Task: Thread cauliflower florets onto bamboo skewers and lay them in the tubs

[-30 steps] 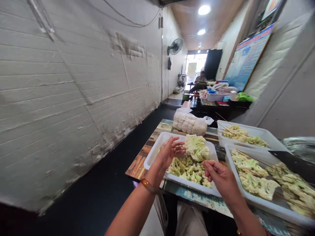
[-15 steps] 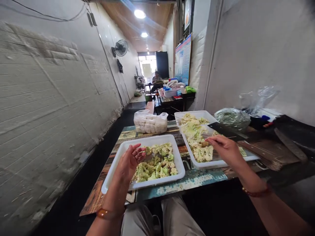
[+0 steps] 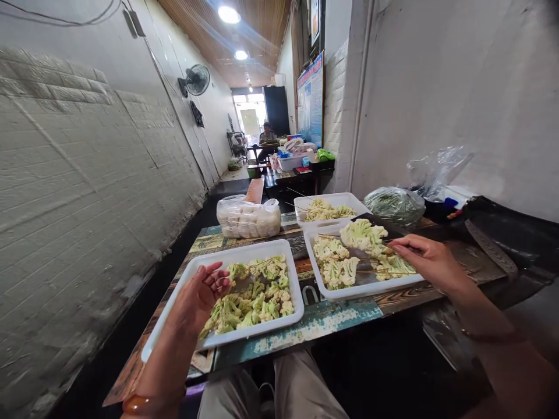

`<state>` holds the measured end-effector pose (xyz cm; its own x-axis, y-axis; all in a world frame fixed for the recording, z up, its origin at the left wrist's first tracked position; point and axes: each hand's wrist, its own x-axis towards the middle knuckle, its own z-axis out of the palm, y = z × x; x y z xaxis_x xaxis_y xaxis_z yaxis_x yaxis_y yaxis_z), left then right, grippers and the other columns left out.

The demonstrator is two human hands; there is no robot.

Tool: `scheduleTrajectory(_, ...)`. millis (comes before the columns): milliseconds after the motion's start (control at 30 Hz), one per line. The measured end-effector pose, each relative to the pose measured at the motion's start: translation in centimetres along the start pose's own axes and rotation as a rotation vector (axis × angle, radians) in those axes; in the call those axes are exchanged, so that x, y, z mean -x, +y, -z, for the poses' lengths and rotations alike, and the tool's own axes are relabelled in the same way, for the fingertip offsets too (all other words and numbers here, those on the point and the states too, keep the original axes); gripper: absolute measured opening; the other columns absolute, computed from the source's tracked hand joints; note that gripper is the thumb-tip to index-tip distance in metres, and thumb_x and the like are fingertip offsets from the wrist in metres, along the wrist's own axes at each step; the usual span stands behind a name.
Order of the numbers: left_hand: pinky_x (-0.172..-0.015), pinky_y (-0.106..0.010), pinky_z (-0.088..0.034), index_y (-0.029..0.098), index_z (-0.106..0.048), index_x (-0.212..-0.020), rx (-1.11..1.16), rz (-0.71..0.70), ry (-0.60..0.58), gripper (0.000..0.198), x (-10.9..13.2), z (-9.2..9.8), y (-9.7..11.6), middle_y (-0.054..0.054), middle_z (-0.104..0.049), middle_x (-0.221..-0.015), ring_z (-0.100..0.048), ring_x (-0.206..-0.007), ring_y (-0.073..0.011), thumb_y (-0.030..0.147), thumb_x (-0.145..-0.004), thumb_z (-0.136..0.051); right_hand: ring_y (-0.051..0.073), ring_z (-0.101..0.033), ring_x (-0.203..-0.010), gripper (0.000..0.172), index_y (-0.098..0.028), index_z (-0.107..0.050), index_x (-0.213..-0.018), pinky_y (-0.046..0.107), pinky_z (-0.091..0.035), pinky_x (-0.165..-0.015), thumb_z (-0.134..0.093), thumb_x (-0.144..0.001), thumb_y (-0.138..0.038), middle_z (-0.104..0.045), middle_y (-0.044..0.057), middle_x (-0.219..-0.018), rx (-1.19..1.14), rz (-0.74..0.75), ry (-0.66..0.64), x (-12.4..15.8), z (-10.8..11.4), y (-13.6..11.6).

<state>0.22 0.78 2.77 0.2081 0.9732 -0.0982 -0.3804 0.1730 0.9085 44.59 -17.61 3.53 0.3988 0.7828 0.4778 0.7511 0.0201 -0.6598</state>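
Pinching a stick end-on, likely to spare its cauliflower, the right hand holds it over the near right tray; the left hand, half-open, hovers above the left tray.

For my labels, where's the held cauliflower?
Right of centre in the head view, the held cauliflower is left of the right hand, at the nearer right tray.

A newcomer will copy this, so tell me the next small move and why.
Probably lower the right hand and let go of the skewered cauliflower: the hand pinches it at one end, it is at the near right tray, and other cauliflower pieces already lie in there.
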Motion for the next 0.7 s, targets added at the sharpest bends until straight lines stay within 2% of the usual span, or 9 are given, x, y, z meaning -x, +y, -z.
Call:
scheduleTrajectory(200, -0.064, -0.027, -0.055, 0.014, -0.064, -0.098, -0.075, -0.018, 0.052, 0.03, -0.1, -0.1, -0.2, -0.007, -0.068, -0.079, -0.063, -0.068, -0.0154, 0.037, -0.08, -0.061, 0.02, -0.061, -0.078, 0.025, -0.018, -0.073, -0.085, 0.029, -0.041, -0.064, -0.057, -0.082, -0.037, -0.071, 0.009, -0.091, 0.009, 0.015, 0.053, -3.3, -0.6, 1.2)
scheduleTrajectory(333, -0.063, -0.026, -0.053, 0.015, -0.064, -0.099, -0.263, -0.061, 0.054, 0.041, 0.0, -1.5, 0.4, -0.005, -0.068, -0.077, -0.061, -0.065, -0.0145, 0.041, -0.069, -0.072, 0.018, -0.06, -0.073, 0.03, -0.014, -0.072, -0.091, 0.028, -0.042, -0.064, -0.054, -0.085, -0.037, -0.071, 0.01, -0.092, -0.031, -0.001, 0.112, -4.7, -0.6, 1.7)
scheduleTrajectory(433, -0.064, -0.026, -0.053, 0.014, -0.065, -0.1, -0.457, -0.139, -0.019, 0.049, -0.3, -4.1, 1.7, -0.005, -0.068, -0.078, -0.061, -0.065, -0.0148, 0.046, -0.064, -0.076, 0.018, -0.061, -0.079, 0.03, -0.013, -0.072, -0.091, 0.027, -0.044, -0.067, -0.053, -0.085, -0.037, -0.072, 0.01, -0.093, -0.06, -0.006, 0.121, -5.2, -0.1, 2.0)
scheduleTrajectory(533, -0.071, -0.028, -0.052, 0.015, -0.067, -0.102, -0.65, -0.197, -0.145, 0.05, -1.1, -7.9, 2.5, -0.007, -0.07, -0.085, -0.063, -0.074, -0.0184, 0.048, -0.065, -0.074, 0.019, -0.062, -0.082, 0.029, -0.014, -0.072, -0.089, 0.027, -0.044, -0.069, -0.054, -0.085, -0.037, -0.072, 0.009, -0.093, -0.063, 0.008, 0.102, -5.5, 0.4, 2.1)
scheduleTrajectory(600, -0.073, -0.03, -0.052, 0.016, -0.07, -0.099, -0.785, -0.211, -0.259, 0.046, -1.8, -10.7, 2.1, -0.01, -0.071, -0.09, -0.064, -0.081, -0.0218, 0.047, -0.065, -0.073, 0.019, -0.062, -0.08, 0.027, -0.016, -0.073, -0.086, 0.027, -0.044, -0.068, -0.056, -0.084, -0.036, -0.072, 0.007, -0.09, -0.058, 0.024, 0.063, -5.9, 0.6, 2.1)
scheduleTrajectory(700, -0.079, -0.031, -0.05, 0.02, -0.073, -0.088, -0.943, -0.258, -0.444, 0.032, -2.7, -14.5, 0.2, -0.009, -0.071, -0.095, -0.064, -0.087, -0.0242, 0.039, -0.063, -0.076, 0.019, -0.062, -0.077, 0.023, -0.019, -0.073, -0.084, 0.028, -0.044, -0.068, -0.057, -0.083, -0.035, -0.071, 0.005, -0.086, -0.048, 0.051, -0.016, -6.5, 0.3, 2.1)
